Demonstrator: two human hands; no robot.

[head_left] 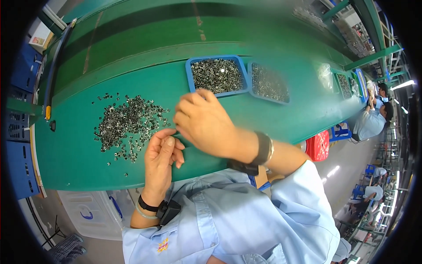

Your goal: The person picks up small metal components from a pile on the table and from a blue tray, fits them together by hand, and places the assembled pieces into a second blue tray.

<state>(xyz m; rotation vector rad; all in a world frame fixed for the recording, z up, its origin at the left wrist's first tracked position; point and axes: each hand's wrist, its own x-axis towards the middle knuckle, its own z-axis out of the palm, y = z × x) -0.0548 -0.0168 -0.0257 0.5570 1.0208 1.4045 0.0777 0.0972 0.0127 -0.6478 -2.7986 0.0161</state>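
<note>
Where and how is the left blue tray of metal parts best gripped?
Take the left blue tray by its near and far rims, probably from above: it is open-topped and filled with loose metal parts, so opposite holds should keep it level, and the second tray crowds its right side.

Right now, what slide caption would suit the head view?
Left hand and right hand close together beside scattered shiny parts on a green tabletop.

Laid out on the table with a pile of loose parts at left, beyond the left hand; farther right, with a tray of parts behind the right hand and a second tray (likewise filled) just right of that. Past the front edge, with a storage box at left, a stool at right.
</note>
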